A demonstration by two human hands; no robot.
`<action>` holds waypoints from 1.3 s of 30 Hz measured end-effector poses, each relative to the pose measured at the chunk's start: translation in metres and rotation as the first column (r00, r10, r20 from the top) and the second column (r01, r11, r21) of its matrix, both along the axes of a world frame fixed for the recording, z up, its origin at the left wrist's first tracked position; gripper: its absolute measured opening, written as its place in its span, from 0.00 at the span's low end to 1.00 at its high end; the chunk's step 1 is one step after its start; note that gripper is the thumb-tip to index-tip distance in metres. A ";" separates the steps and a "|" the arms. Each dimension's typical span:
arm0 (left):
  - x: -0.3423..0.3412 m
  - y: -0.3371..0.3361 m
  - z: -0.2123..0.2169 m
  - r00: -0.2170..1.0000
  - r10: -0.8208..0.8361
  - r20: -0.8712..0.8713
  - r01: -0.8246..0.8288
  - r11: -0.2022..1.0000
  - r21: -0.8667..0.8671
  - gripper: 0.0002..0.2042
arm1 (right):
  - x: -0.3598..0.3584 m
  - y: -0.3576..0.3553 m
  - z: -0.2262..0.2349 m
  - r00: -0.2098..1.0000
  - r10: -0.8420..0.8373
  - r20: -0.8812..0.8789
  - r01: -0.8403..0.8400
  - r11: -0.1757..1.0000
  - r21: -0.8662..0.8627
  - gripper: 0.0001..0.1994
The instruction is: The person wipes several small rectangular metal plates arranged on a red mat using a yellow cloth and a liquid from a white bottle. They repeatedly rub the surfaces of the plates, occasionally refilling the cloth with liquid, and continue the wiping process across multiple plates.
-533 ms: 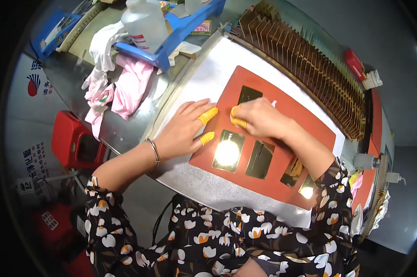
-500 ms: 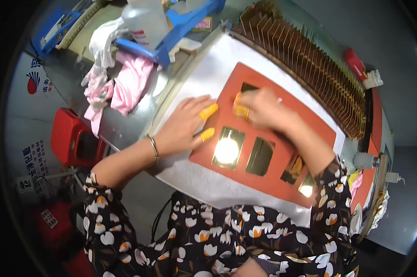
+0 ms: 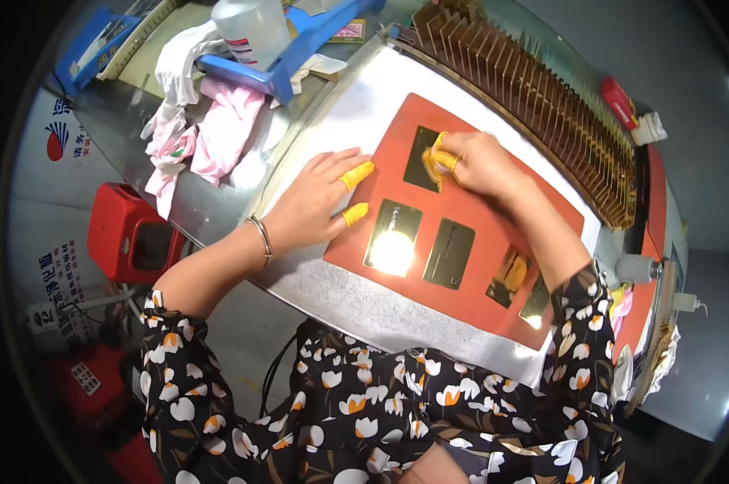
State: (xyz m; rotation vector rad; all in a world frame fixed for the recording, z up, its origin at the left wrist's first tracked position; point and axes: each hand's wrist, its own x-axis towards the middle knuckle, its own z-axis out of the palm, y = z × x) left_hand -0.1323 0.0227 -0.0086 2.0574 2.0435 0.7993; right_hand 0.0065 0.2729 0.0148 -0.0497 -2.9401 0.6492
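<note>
1. Small factory workbench: orange-red jig plate (image 3: 493, 242) holding shiny dark plates in cut-outs.
2. Far right, long slotted drying rack (image 3: 542, 105) (dozens of slots).
3. Far left, solvent bottle (image 3: 252, 28), rags (image 3: 203, 129), blue tray (image 3: 300, 48).

Five dark plates (image 3: 449, 253) on one red board (image 3: 493, 302); two hands (image 3: 312, 202).

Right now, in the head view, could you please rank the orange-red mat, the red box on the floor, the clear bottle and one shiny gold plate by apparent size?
1. Orange-red mat, clearly largest.
2. Red box.
3. Clear bottle, partly cut off at the top edge, so its rank against the box is unsure.
4. Gold plate, smallest.
</note>
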 end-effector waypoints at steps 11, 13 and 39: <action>0.002 0.001 -0.001 0.998 0.015 -0.057 -0.015 1.000 0.002 0.24 | 0.023 -0.020 0.007 0.980 0.124 0.154 -0.122 0.992 -0.020 0.05; -0.003 0.004 0.002 0.997 0.023 -0.076 -0.022 1.000 0.012 0.24 | 0.014 -0.012 0.007 0.991 0.042 0.127 -0.041 0.999 -0.015 0.04; 0.045 -0.047 0.002 0.990 0.107 0.092 -0.106 0.994 -0.017 0.39 | 0.043 -0.100 -0.005 0.979 -0.202 -0.007 0.202 0.978 -0.049 0.07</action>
